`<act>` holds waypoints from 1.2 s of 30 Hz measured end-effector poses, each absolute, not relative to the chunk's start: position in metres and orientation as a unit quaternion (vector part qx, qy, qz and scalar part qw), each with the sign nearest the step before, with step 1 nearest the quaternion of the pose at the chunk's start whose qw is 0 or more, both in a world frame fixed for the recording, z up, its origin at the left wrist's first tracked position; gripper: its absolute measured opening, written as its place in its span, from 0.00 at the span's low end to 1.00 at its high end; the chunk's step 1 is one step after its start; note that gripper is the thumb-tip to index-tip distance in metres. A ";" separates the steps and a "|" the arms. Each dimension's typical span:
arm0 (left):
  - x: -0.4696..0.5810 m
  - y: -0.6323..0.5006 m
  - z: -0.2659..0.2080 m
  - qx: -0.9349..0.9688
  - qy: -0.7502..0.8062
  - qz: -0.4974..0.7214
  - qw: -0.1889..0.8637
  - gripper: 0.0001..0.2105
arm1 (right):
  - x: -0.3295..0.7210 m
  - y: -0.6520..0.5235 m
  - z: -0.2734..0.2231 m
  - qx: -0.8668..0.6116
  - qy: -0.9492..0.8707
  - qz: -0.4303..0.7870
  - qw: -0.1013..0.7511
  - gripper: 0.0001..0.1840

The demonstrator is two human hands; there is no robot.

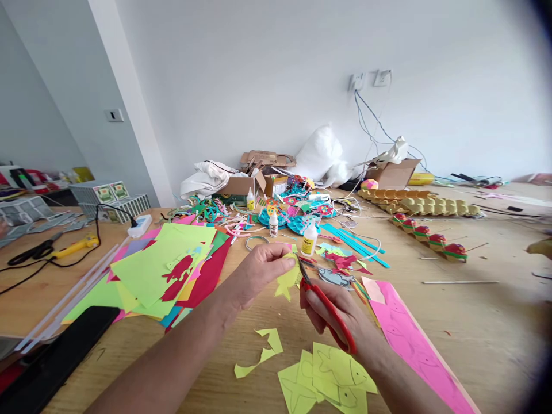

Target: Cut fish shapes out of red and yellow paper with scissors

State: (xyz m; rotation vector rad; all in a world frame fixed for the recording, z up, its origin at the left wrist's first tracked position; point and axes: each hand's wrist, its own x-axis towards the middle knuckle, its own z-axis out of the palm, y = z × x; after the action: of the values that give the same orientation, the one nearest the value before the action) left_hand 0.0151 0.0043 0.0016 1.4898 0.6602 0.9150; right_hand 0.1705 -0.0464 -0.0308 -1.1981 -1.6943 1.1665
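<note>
Between thumb and fingers, my left hand pinches a yellow paper cutout whose lower end looks like a fish tail. My right hand grips the red handles of a pair of scissors. The dark blades point up and left, touching or very close to the paper's right edge. Below my hands lie yellow paper pieces with drawn fish. A curved yellow paper scrap rests left of them. Just beyond stands a white glue bottle.
Stacked coloured paper spreads on the left, with a black phone-like slab nearer me. A pink paper strip with drawn shapes lies right. Farther back are a small bottle, egg-carton strips, an open cardboard box and a yellow glue gun.
</note>
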 end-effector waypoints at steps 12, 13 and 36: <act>0.016 0.002 0.002 0.646 0.299 0.382 0.590 0.11 | 0.170 -0.046 -0.035 -0.483 -0.653 0.445 0.377 0.18; 0.016 0.002 0.002 0.645 0.300 0.380 0.590 0.11 | 0.170 -0.046 -0.035 -0.484 -0.653 0.444 0.377 0.18; 0.013 0.004 0.002 0.639 0.289 0.378 0.605 0.11 | 0.171 -0.046 -0.036 -0.470 -0.662 0.450 0.372 0.25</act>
State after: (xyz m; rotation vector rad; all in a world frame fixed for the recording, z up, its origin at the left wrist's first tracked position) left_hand 0.0128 0.0042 0.0016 1.4779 0.6679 0.8734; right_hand 0.1705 -0.0464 -0.0359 -1.2033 -1.6963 1.1545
